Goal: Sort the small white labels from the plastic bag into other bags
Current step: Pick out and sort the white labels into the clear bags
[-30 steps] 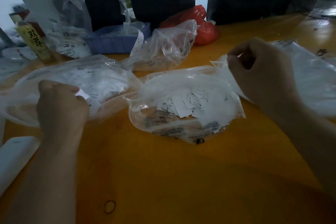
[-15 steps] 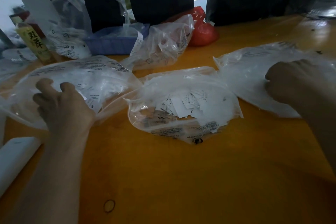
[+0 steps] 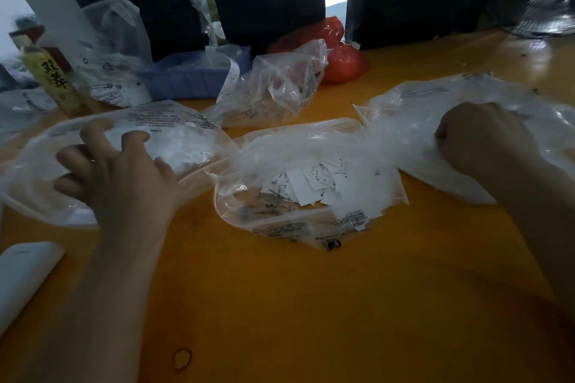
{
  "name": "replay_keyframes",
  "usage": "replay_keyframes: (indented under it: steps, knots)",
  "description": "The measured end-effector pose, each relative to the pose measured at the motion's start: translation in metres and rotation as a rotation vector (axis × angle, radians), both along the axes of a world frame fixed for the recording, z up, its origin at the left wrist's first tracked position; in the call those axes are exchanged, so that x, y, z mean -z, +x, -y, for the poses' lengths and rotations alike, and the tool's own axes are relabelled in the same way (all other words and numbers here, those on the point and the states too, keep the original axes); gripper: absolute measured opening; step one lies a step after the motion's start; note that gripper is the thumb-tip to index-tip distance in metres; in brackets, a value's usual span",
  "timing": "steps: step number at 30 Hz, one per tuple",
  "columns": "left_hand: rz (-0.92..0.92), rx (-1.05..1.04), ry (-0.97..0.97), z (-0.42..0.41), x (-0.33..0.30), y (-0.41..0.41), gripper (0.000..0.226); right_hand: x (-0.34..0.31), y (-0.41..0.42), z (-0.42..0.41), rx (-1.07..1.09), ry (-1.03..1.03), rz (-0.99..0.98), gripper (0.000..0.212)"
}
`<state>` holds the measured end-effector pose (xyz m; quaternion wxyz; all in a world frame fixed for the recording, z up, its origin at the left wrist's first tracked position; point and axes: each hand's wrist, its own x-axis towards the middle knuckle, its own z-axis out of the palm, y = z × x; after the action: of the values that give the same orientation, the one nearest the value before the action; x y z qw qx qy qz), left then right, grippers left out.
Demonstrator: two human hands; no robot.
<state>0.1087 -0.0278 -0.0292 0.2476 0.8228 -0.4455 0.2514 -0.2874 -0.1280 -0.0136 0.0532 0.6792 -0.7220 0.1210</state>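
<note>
2 hands [image 3: 124,177], 3 clear bags [image 3: 311,193]

Bare orange table [image 3: 311,305] lies open in front of me. Ahead, three clear bags crowd side by side: left bag [image 3: 174,130], middle bag [image 3: 311,196], right bag [image 3: 420,121]. Behind them a blue tray [image 3: 186,81], a red bag [image 3: 339,59] and a yellow bottle [image 3: 53,81] block the far edge.

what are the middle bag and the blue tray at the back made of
Middle bag: thin clear plastic film, glossy; it crinkles and the white labels show through. Blue tray: probably rigid moulded plastic, matte, judging by its straight ribbed wall.
</note>
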Motion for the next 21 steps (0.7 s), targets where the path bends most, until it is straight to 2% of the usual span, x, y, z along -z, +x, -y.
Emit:
replay_keyframes:
  steps: [4, 9, 11, 13, 15, 18, 21]
  knots:
    - [-0.013, 0.139, -0.064, 0.003, 0.001, -0.024, 0.034, -0.011, -0.001, -0.002, -0.024, -0.128, 0.077, 0.034]
    - [-0.1, 0.464, -0.159, 0.005, 0.005, -0.054, 0.021, -0.02, 0.008, -0.014, -0.119, -0.399, 0.197, 0.031]
    - [-0.237, 0.629, -0.174, 0.004, 0.005, -0.068, 0.021, -0.023, 0.019, -0.02, -0.204, -0.407, 0.387, 0.025]
    - [-0.389, 0.764, -0.163, 0.0, 0.004, -0.082, 0.02, -0.024, 0.036, -0.028, -0.344, -0.323, 0.645, 0.019]
    - [-0.618, 0.896, -0.082, -0.004, 0.005, -0.093, 0.027, -0.019, 0.055, -0.039, -0.435, -0.26, 0.767, 0.015]
    - [-0.935, 1.048, 0.151, -0.008, 0.009, -0.104, 0.056, -0.005, 0.082, -0.053, -0.507, -0.26, 0.628, 0.011]
    - [-1.045, 1.081, 0.232, -0.008, 0.012, -0.109, 0.057, 0.006, 0.103, -0.063, -0.582, -0.243, 0.486, 0.01]
